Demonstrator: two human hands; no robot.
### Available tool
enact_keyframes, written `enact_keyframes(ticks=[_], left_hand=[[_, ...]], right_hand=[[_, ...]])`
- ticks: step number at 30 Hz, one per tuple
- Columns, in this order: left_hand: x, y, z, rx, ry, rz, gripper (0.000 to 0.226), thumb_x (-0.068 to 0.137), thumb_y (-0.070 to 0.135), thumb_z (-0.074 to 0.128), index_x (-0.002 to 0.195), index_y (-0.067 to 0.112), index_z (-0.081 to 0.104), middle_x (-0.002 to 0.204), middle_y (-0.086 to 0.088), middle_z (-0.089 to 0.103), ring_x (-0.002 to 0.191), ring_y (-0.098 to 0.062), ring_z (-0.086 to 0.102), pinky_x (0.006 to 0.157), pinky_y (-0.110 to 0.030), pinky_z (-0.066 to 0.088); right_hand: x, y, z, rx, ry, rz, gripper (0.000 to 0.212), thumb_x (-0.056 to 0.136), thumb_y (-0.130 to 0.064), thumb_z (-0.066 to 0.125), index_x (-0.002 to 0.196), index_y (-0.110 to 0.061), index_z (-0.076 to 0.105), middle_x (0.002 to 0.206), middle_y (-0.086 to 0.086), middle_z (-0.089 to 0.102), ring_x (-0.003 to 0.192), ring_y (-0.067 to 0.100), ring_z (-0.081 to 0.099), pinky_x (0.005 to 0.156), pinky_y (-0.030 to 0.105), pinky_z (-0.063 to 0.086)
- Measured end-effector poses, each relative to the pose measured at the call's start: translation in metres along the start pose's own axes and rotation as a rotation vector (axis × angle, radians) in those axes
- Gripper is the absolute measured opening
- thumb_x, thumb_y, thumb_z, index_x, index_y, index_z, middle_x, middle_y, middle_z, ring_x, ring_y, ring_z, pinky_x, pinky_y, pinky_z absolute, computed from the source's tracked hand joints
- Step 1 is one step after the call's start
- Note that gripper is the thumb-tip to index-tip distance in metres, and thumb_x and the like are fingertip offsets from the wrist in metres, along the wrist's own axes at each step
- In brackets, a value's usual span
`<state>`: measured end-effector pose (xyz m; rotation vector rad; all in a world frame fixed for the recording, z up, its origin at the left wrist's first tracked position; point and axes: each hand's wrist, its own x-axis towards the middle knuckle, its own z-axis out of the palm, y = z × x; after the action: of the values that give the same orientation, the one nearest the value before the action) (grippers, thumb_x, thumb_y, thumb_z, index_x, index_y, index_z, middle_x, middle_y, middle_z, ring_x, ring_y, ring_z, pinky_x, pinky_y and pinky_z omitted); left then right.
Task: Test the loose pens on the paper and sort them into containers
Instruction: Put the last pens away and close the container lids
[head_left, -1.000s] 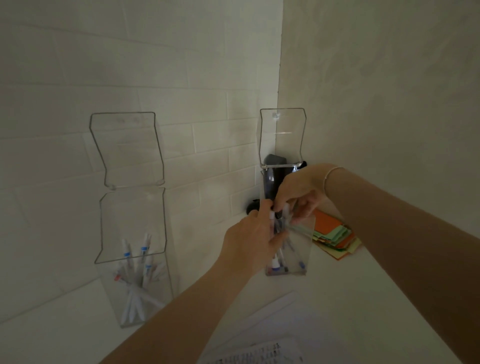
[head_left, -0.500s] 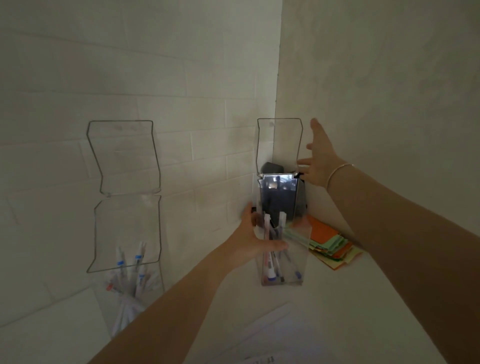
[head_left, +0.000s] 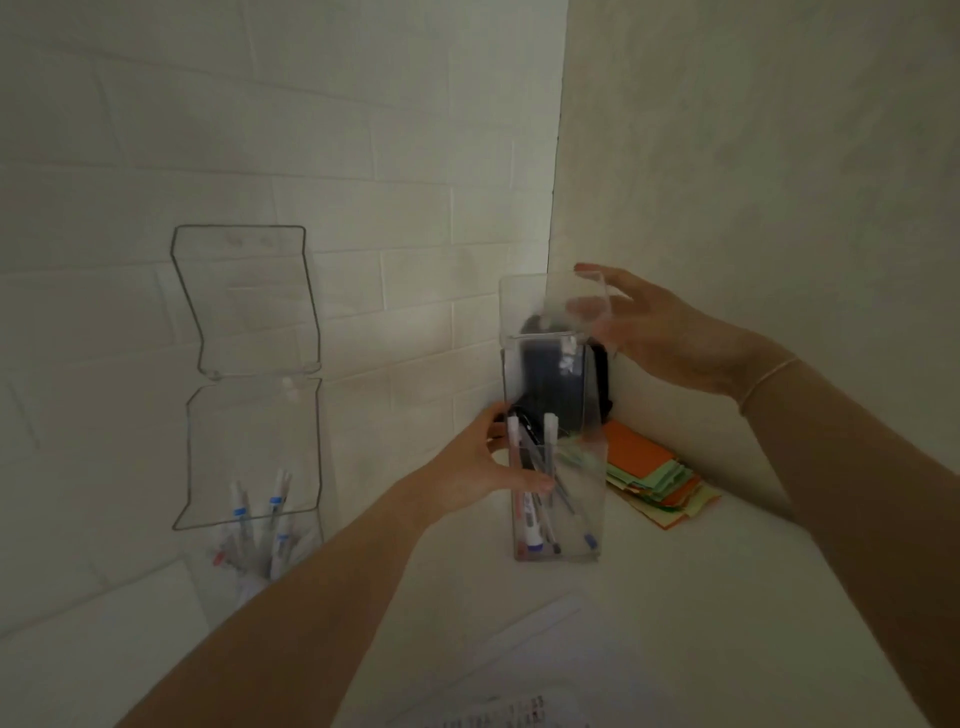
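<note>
While the left hand (head_left: 475, 470) grips the clear box (head_left: 563, 499) of pens (head_left: 535, 499) at mid-frame, the right hand (head_left: 660, 338), fingers spread, touches its raised lid (head_left: 550, 306); another box (head_left: 254, 467) stands lower left.

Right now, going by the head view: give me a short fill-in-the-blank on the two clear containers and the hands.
1. The left hand steadies the right container by its ____ side.
2. The right hand touches that container's raised ____.
3. The left container has its lid ____.
4. The stack of coloured paper lies to the ____ of the right container.

Missing words: left; lid; open; right
</note>
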<state>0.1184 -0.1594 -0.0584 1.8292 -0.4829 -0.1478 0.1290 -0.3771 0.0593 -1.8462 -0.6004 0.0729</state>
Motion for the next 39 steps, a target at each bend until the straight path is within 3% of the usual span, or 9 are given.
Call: enact_keyframes(ticks=[7, 12, 18, 22, 27, 31, 34, 37, 39], left_hand=[[-0.002, -0.001, -0.003, -0.009, 0.036, 0.014, 0.075, 0.064, 0.007, 0.084, 0.12, 0.034, 0.043, 0.123, 0.006, 0.055, 0.11, -0.006, 0.054, 0.079, -0.015, 0.05], [0.0, 0.0, 0.002, 0.045, -0.006, 0.019, 0.079, 0.064, 0.011, 0.085, 0.128, 0.029, 0.042, 0.123, 0.006, 0.057, 0.109, -0.003, 0.055, 0.08, -0.015, 0.049], [-0.006, 0.015, 0.01, 0.146, -0.025, -0.081, 0.087, 0.065, 0.023, 0.085, 0.137, 0.026, 0.034, 0.132, 0.006, 0.05, 0.12, -0.01, 0.048, 0.097, -0.025, 0.043], [-0.034, 0.067, 0.0, 0.533, -0.154, -0.115, 0.052, 0.084, 0.021, 0.069, 0.131, 0.011, 0.048, 0.122, 0.001, 0.052, 0.112, -0.012, 0.049, 0.073, -0.009, 0.037], [-0.09, 0.137, -0.081, 0.62, 0.111, -0.068, 0.012, 0.088, 0.016, 0.06, 0.085, 0.009, 0.069, 0.08, -0.004, 0.074, 0.074, -0.011, 0.071, 0.069, -0.021, 0.056], [-0.121, 0.126, -0.133, 0.819, 0.486, -0.063, 0.016, 0.087, 0.016, 0.057, 0.077, 0.014, 0.068, 0.069, -0.001, 0.07, 0.063, -0.009, 0.068, 0.068, -0.028, 0.055], [-0.13, 0.09, -0.149, 1.045, 0.522, -0.194, 0.014, 0.087, 0.019, 0.055, 0.086, 0.017, 0.069, 0.08, -0.003, 0.07, 0.07, -0.017, 0.067, 0.071, -0.032, 0.056], [-0.144, 0.07, -0.157, 1.284, 0.527, -0.206, 0.02, 0.089, 0.03, 0.053, 0.102, 0.026, 0.068, 0.103, -0.003, 0.067, 0.088, -0.023, 0.064, 0.07, -0.029, 0.046], [-0.152, 0.063, -0.159, 1.394, 0.43, -0.261, 0.029, 0.089, 0.041, 0.053, 0.116, 0.034, 0.06, 0.116, -0.001, 0.061, 0.102, -0.023, 0.061, 0.078, -0.031, 0.043]], right_hand=[[-0.008, 0.001, 0.024, -0.3, -0.02, 0.006, 0.08, 0.067, 0.0, 0.079, 0.133, -0.029, 0.044, 0.138, -0.003, 0.049, 0.129, 0.017, 0.044, 0.109, 0.039, 0.038], [-0.017, -0.012, 0.022, -0.635, -0.038, 0.075, 0.059, 0.072, -0.011, 0.078, 0.122, -0.028, 0.051, 0.114, -0.014, 0.05, 0.115, 0.016, 0.048, 0.093, 0.027, 0.042], [-0.007, -0.038, 0.04, -1.094, -0.084, 0.383, 0.073, 0.072, -0.018, 0.078, 0.134, -0.02, 0.038, 0.13, 0.007, 0.038, 0.114, 0.027, 0.046, 0.093, 0.036, 0.045], [0.0, -0.057, 0.084, -1.472, 0.031, 0.296, 0.071, 0.078, -0.017, 0.069, 0.138, -0.011, 0.031, 0.134, 0.016, 0.036, 0.121, 0.034, 0.043, 0.099, 0.045, 0.042], [0.007, -0.099, 0.161, -0.936, 0.287, -0.312, 0.031, 0.085, -0.006, 0.053, 0.116, -0.009, 0.052, 0.117, 0.011, 0.047, 0.097, 0.025, 0.053, 0.082, 0.033, 0.047], [0.02, -0.112, 0.213, -0.591, 0.023, -0.067, 0.017, 0.086, 0.001, 0.05, 0.098, -0.005, 0.061, 0.094, 0.015, 0.066, 0.081, 0.025, 0.068, 0.073, 0.031, 0.057], [0.031, -0.105, 0.252, -0.722, -0.218, 0.115, 0.014, 0.087, -0.001, 0.049, 0.092, 0.0, 0.062, 0.084, 0.014, 0.066, 0.083, 0.025, 0.067, 0.069, 0.027, 0.056], [0.038, -0.09, 0.283, -0.883, -0.311, 0.194, 0.032, 0.089, -0.006, 0.049, 0.119, 0.0, 0.053, 0.11, 0.015, 0.06, 0.102, 0.028, 0.06, 0.077, 0.03, 0.049], [0.045, -0.081, 0.294, -0.95, -0.396, 0.26, 0.017, 0.09, -0.007, 0.048, 0.103, 0.0, 0.056, 0.099, 0.013, 0.059, 0.089, 0.024, 0.06, 0.068, 0.028, 0.047]])
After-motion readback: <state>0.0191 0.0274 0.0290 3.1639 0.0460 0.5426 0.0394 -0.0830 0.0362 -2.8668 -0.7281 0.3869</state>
